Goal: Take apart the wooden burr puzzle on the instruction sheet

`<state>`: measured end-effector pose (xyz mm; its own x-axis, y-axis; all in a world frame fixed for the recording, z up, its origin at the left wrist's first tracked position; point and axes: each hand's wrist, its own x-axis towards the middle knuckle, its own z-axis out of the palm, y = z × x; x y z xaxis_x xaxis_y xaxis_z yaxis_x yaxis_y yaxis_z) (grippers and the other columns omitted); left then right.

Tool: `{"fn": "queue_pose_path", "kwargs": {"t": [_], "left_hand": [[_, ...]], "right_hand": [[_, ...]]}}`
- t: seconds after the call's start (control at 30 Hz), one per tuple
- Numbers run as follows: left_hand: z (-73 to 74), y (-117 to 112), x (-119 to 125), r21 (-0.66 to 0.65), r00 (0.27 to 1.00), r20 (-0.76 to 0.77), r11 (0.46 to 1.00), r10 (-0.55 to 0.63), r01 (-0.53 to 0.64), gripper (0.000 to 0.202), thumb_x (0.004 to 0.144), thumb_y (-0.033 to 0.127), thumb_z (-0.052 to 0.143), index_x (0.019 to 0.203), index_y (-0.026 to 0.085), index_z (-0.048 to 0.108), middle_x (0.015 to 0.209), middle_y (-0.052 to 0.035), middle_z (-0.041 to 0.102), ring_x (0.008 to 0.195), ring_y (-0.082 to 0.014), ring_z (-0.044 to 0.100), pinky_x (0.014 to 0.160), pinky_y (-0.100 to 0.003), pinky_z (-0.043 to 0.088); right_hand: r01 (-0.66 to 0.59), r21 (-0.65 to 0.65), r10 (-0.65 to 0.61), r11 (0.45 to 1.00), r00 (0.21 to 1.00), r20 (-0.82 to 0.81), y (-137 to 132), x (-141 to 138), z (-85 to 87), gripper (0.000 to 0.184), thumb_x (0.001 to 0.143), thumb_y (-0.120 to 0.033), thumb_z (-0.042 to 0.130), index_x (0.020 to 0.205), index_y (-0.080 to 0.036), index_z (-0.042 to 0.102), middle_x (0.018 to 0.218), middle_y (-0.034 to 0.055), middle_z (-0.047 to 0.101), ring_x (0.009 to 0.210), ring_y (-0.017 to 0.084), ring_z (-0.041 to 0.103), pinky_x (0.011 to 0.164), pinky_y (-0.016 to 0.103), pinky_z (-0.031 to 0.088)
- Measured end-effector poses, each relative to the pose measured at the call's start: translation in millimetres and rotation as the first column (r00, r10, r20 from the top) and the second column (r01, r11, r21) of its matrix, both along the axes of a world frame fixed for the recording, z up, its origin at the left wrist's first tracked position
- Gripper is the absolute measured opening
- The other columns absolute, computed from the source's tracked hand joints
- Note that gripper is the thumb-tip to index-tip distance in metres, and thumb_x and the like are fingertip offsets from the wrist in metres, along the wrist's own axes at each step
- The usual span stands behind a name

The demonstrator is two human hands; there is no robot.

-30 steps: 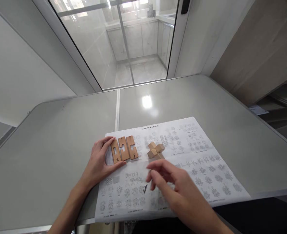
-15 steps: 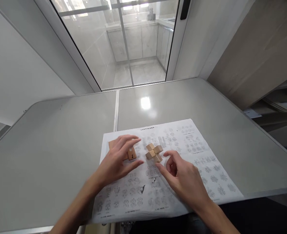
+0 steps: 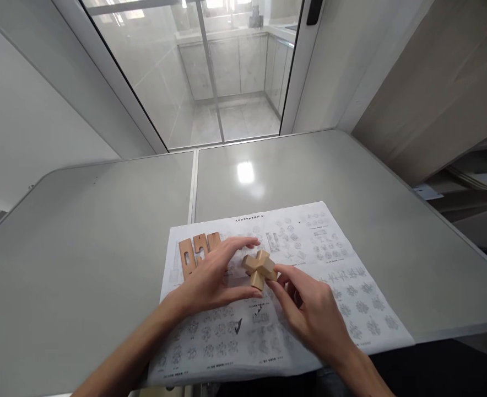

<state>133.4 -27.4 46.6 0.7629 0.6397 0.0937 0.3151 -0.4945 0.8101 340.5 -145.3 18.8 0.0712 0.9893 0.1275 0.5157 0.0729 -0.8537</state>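
A pale wooden burr puzzle point(image 3: 260, 266), with short blocks crossing one another, is between my hands over the printed sheet point(image 3: 285, 325). Thumb and finger of my right hand point(image 3: 312, 306) pinch the end of its lower right block. My left hand point(image 3: 214, 275) curves round the puzzle's left side, fingers and thumb spread apart; its thumb tip lies close to the lower block, and whether it touches I cannot tell. Under and behind the left hand lie brown flat wooden pieces with cut-outs point(image 3: 185, 253), partly hidden by it.
The grey table point(image 3: 144, 204) has a pale seam point(image 3: 193, 187) running across it. Beyond its far edge stands a glass door with a metal frame point(image 3: 210, 66). To the right, shelves point(image 3: 470, 182) hold papers.
My right hand has closed on the puzzle, which has turned and shifted slightly nearer. My left hand has moved right towards it, uncovering more of the brown flat pieces.
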Motion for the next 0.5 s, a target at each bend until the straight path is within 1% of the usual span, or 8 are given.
{"fn": "queue_pose_path", "kwargs": {"t": [0.07, 0.17, 0.27, 0.33, 0.43, 0.5], "left_hand": [[-2.0, -3.6, 0.3, -0.089, 0.997, 0.078, 0.995, -0.030, 0.037, 0.083, 0.080, 0.048, 0.089, 0.152, 0.033, 0.048, 0.146, -0.0120, 0.063, 0.131, -0.0334, 0.063, 0.111, -0.053, 0.052], [-4.5, -9.0, 1.4, -0.164, 0.984, 0.178, 0.985, -0.019, 0.049, 0.079, 0.080, 0.047, 0.089, 0.149, 0.033, 0.054, 0.143, -0.0112, 0.066, 0.132, -0.0327, 0.063, 0.112, -0.050, 0.052], [-4.6, -12.2, 2.3, -0.221, 0.976, 0.216, 0.975, 0.021, 0.028, 0.075, 0.078, 0.047, 0.090, 0.145, 0.032, 0.059, 0.141, -0.0103, 0.068, 0.129, -0.0322, 0.065, 0.112, -0.049, 0.052], [-3.5, -12.9, 2.5, -0.256, 0.969, 0.239, 0.967, 0.054, 0.010, 0.074, 0.077, 0.049, 0.091, 0.143, 0.031, 0.061, 0.137, -0.0100, 0.070, 0.125, -0.0317, 0.067, 0.111, -0.049, 0.053], [-2.2, -12.6, 2.1, -0.285, 0.959, 0.265, 0.958, 0.101, -0.022, 0.074, 0.076, 0.050, 0.091, 0.142, 0.030, 0.063, 0.131, -0.0090, 0.073, 0.123, -0.0313, 0.068, 0.109, -0.048, 0.054], [-2.3, -11.8, 1.0, -0.315, 0.958, 0.258, 0.948, 0.122, -0.036, 0.071, 0.077, 0.050, 0.090, 0.140, 0.029, 0.064, 0.130, -0.0093, 0.073, 0.122, -0.0317, 0.068, 0.108, -0.047, 0.054]], "right_hand": [[-0.057, 0.048, 0.057, 0.997, 0.998, -0.001, -1.3, 2.0, 1.2, 0.019, 0.107, -0.029, 0.052, 0.117, -0.021, 0.066, 0.085, 0.0009, 0.070, 0.056, 0.012, 0.057, 0.057, 0.025, 0.043], [-0.103, 0.104, 0.103, 0.989, 0.995, 0.010, -2.9, 4.0, 5.4, 0.015, 0.107, -0.025, 0.054, 0.120, -0.021, 0.062, 0.091, 0.0007, 0.072, 0.061, 0.012, 0.063, 0.058, 0.024, 0.046], [-0.097, 0.150, 0.092, 0.984, 0.995, 0.043, -2.9, 3.3, 11.4, 0.015, 0.107, -0.023, 0.055, 0.122, -0.022, 0.060, 0.092, 0.0007, 0.074, 0.067, 0.013, 0.070, 0.061, 0.024, 0.050], [-0.090, 0.186, 0.074, 0.978, 0.993, 0.094, -1.7, 1.5, 15.2, 0.016, 0.108, -0.022, 0.055, 0.123, -0.022, 0.059, 0.094, 0.0017, 0.076, 0.071, 0.014, 0.072, 0.062, 0.025, 0.051], [-0.077, 0.220, 0.045, 0.972, 0.988, 0.145, 1.1, -2.2, 20.1, 0.017, 0.108, -0.021, 0.054, 0.124, -0.022, 0.060, 0.095, 0.0023, 0.076, 0.071, 0.015, 0.072, 0.062, 0.027, 0.050], [-0.071, 0.202, 0.048, 0.977, 0.992, 0.114, 2.9, -4.8, 23.5, 0.016, 0.108, -0.023, 0.054, 0.122, -0.023, 0.060, 0.096, 0.0021, 0.076, 0.069, 0.014, 0.070, 0.062, 0.027, 0.050]]}}
